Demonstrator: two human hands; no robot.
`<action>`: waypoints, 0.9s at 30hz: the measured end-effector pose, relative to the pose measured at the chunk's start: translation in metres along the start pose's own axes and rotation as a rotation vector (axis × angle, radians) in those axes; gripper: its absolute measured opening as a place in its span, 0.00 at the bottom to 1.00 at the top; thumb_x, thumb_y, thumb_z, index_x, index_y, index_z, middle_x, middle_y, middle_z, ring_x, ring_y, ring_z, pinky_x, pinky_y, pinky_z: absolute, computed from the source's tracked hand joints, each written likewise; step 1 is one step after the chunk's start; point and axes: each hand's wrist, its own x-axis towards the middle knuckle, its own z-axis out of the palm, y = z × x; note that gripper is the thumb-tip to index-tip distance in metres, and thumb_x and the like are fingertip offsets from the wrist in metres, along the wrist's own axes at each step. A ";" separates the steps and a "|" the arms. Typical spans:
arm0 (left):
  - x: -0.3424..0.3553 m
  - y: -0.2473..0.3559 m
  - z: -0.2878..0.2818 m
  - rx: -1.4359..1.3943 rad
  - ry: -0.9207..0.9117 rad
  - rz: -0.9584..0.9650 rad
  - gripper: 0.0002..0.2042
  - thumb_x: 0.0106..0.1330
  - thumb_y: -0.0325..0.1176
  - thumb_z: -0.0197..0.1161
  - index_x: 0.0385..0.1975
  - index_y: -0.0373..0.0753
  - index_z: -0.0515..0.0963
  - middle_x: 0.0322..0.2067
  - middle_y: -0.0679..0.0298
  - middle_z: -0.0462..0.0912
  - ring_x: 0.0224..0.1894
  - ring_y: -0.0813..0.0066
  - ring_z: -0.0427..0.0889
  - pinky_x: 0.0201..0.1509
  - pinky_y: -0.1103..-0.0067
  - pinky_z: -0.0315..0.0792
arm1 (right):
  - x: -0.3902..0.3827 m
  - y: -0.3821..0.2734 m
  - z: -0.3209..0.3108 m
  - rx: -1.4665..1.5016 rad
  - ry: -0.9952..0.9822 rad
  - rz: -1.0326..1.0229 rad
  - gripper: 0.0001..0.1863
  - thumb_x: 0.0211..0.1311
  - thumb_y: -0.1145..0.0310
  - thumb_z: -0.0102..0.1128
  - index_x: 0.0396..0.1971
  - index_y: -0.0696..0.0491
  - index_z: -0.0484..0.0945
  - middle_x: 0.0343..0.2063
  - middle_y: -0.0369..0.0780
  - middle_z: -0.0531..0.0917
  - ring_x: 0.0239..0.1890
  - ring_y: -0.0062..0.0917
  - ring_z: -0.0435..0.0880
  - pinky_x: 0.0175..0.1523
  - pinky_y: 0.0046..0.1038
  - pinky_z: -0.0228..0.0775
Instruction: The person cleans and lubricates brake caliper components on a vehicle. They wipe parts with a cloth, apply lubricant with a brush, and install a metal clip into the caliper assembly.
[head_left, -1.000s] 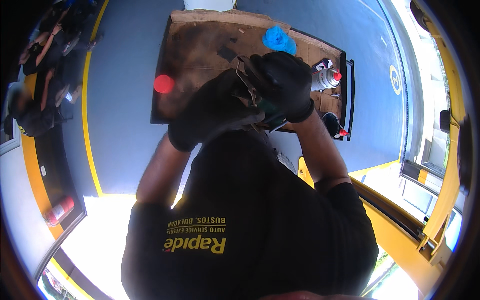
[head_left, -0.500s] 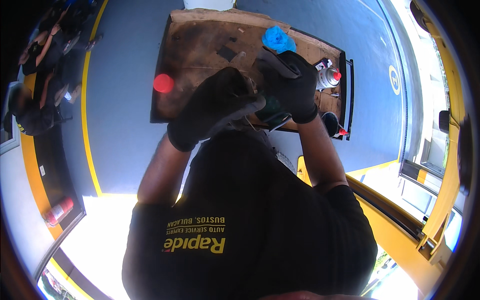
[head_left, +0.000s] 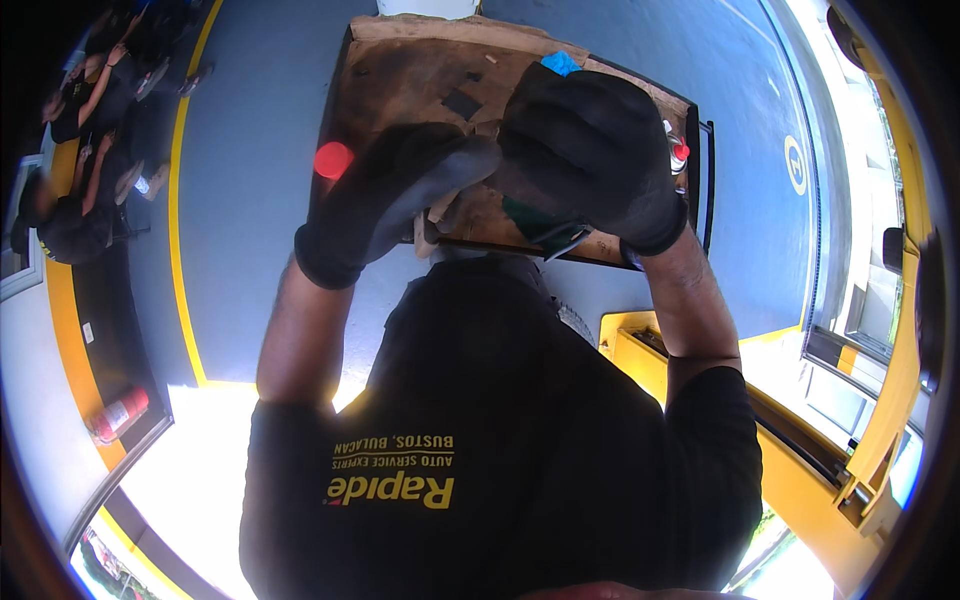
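Both my hands wear black gloves and are raised over a brown, cardboard-lined work table [head_left: 400, 75]. My left hand [head_left: 395, 195] is closed, and a greyish-tan curved piece [head_left: 430, 228] sticks out below its fingers. Most of that piece is hidden by the glove. Close beside it, my right hand [head_left: 590, 150] is curled with its knuckles up; whatever it grips is covered by the fingers. A dark green object [head_left: 540, 222] shows beneath my right hand, with a thin metal rod-like edge [head_left: 568, 243] at its side.
On the table, a red round cap or lid [head_left: 333, 160] lies left, a dark square patch [head_left: 461, 104] in the middle, a blue crumpled bag or cloth [head_left: 560, 64] behind my right hand. A red-topped spray can [head_left: 677, 153] stands right. Yellow lift post [head_left: 890, 370] at far right; people [head_left: 75, 190] far left.
My right hand has moved toward me and turned knuckles up, now covering much of the blue item and the can. My left hand has shifted slightly left, and the tan piece shows more below it.
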 end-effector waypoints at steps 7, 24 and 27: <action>0.008 -0.009 0.000 -0.157 0.034 0.238 0.18 0.72 0.23 0.55 0.61 0.33 0.76 0.53 0.50 0.83 0.53 0.59 0.84 0.56 0.73 0.78 | 0.003 0.003 -0.001 -0.018 -0.132 -0.042 0.16 0.41 0.67 0.74 0.35 0.41 0.85 0.44 0.30 0.85 0.53 0.27 0.82 0.57 0.34 0.75; 0.031 -0.011 0.015 -0.365 0.009 0.298 0.25 0.75 0.29 0.59 0.71 0.37 0.66 0.67 0.58 0.73 0.68 0.71 0.74 0.65 0.80 0.75 | 0.006 0.007 0.004 -0.008 -0.089 -0.083 0.15 0.43 0.64 0.75 0.34 0.45 0.86 0.39 0.33 0.83 0.46 0.29 0.82 0.50 0.34 0.75; 0.028 -0.014 0.015 -0.369 -0.040 0.308 0.28 0.73 0.28 0.63 0.72 0.37 0.65 0.68 0.58 0.72 0.69 0.70 0.73 0.67 0.79 0.74 | 0.008 0.016 -0.002 -0.012 -0.069 -0.059 0.14 0.43 0.64 0.75 0.33 0.44 0.85 0.38 0.33 0.83 0.44 0.29 0.82 0.49 0.34 0.74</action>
